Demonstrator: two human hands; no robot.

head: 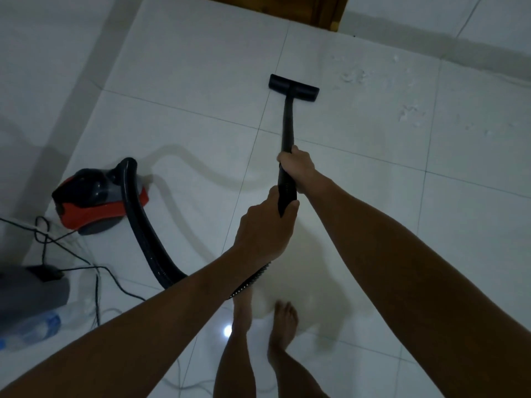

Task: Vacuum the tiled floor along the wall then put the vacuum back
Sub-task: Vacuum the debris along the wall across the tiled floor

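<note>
A black vacuum wand (286, 124) runs forward to a flat black floor head (293, 87) resting on the white tiled floor (186, 76). My right hand (297, 168) grips the wand higher up, and my left hand (265, 228) grips its lower end where the ribbed black hose (143, 225) joins. The hose curves left to the red and black vacuum body (94, 196) standing by the left wall. White dust patches (353, 76) lie right of the floor head, near the far wall.
A wooden door frame (324, 12) stands at the top. Black cables (71, 254) tangle on the floor at left beside a grey object (31, 294) and a plastic bottle (34, 328). My bare feet (283, 320) stand below the hands.
</note>
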